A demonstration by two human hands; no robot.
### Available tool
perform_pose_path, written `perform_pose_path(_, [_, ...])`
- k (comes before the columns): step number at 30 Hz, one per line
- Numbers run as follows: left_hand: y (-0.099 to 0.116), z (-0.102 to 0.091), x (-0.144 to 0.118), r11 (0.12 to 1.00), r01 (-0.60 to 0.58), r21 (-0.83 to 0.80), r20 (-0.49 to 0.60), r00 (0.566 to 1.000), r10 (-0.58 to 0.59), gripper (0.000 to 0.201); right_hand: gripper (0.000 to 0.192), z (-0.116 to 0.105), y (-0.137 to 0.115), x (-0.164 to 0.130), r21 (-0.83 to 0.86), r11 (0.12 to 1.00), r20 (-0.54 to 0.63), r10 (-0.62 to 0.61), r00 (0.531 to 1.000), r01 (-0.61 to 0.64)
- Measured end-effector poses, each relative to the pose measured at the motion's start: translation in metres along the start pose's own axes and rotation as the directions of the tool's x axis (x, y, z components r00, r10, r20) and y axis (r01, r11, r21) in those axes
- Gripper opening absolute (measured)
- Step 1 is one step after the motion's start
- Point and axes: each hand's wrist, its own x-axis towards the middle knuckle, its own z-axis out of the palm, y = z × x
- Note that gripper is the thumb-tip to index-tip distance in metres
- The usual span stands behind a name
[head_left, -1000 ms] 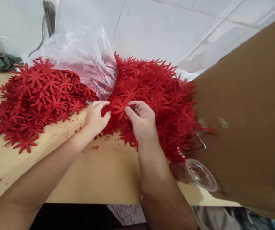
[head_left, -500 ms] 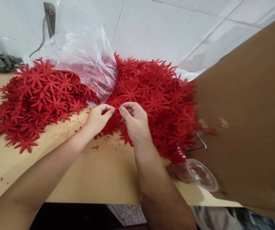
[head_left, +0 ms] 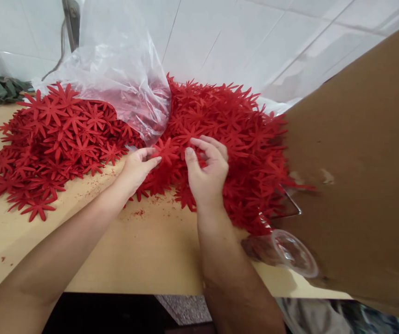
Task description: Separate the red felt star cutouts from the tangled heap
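Two heaps of red felt flower cut-outs lie on a light wooden table: a flatter left heap and a taller right heap. My left hand pinches one red flower at the near edge of the right heap. My right hand rests on the same heap just to the right, fingers spread and curled over the flowers, holding nothing that I can make out.
A clear plastic bag stands between the heaps against the white tiled wall. A large brown cardboard sheet fills the right side. A clear plastic cup lies by the table edge. Green cloth sits far left. Red crumbs dot the table.
Both hands were pinched together on one flower. Now my right hand has let go and moved up onto the right heap, while my left hand keeps the flower.
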Motion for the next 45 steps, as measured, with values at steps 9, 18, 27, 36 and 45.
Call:
perform_pose_path(9, [-0.002,0.001,-0.001,0.998,-0.058,0.032,0.072,0.996,0.055,0.003,0.023,0.014,-0.004,-0.01,0.317,0.89,0.419,0.18,0.89,-0.329])
perform_pose_path(18, [-0.011,-0.001,0.003,0.928,-0.212,0.305,0.168,0.971,0.167,0.006,0.023,0.012,-0.005,-0.007,0.337,0.884,0.354,0.201,0.913,-0.325])
perform_pose_path(27, [-0.006,0.001,-0.002,0.885,-0.254,0.391,0.176,0.964,0.199,0.01,0.04,0.006,-0.004,-0.003,0.171,0.959,0.217,0.186,0.958,-0.225])
perform_pose_path(36, [-0.004,0.003,-0.004,0.934,-0.27,0.233,0.228,0.949,0.218,0.019,0.032,0.002,-0.013,-0.006,-0.041,0.996,0.272,0.09,0.958,-0.082])
perform_pose_path(45, [-0.002,0.003,-0.004,0.959,-0.256,0.119,0.249,0.943,0.221,0.025,0.031,0.001,-0.015,-0.007,-0.133,0.991,0.314,0.037,0.949,0.005])
